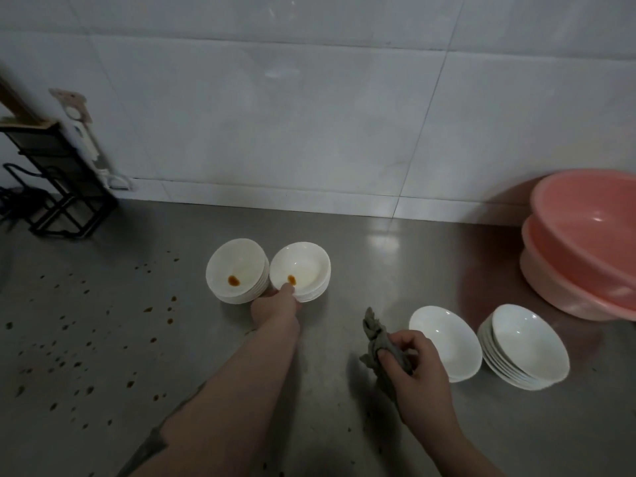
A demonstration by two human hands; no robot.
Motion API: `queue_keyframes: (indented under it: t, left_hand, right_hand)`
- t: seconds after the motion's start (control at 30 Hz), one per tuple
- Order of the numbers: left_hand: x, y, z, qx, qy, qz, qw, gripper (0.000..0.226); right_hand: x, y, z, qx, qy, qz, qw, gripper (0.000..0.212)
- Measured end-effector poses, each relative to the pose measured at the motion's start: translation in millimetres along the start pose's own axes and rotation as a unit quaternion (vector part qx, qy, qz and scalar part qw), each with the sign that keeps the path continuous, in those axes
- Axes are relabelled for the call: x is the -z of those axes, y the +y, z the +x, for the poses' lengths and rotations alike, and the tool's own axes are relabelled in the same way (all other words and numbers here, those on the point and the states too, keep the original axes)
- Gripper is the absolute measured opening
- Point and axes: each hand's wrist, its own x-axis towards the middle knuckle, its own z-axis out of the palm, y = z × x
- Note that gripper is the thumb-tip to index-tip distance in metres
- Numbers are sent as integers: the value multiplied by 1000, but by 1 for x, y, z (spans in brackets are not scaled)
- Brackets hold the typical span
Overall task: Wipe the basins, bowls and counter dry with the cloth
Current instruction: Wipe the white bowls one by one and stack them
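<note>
Two stained stacks of white bowls (299, 271), left hand (273, 306) pinching one rim, right hand (418, 368) clutching crumpled grey cloth (383, 346), spattered steel tabletop (103, 339), stacked pink plastic basins (585, 246).

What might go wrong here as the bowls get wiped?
The left hand grips the rim of the top bowl, which holds a brown drop; tipping it could spill. The cloth in the right hand might smear that onto clean bowls. Brown spots on the counter could spread.
</note>
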Motion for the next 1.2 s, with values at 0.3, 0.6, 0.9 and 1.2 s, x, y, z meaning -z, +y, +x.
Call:
queue_keyframes:
  t: [0.3, 0.6, 0.9, 1.2]
  left_hand:
    - [5, -4, 12, -115, 17, 112, 987, 21]
    - [12, 11, -28, -236, 78, 183, 951, 22]
    - [12, 18, -44, -194, 42, 25, 980, 23]
    - [63, -76, -158, -124, -133, 124, 975, 20]
  right_hand:
    - [13, 2, -1, 6, -8, 10, 1000, 18]
    - [18, 3, -5, 11, -21, 14, 1000, 25]
    - [18, -5, 6, 17, -22, 16, 999, 16]
    - [108, 16, -15, 35, 34, 49, 998, 23]
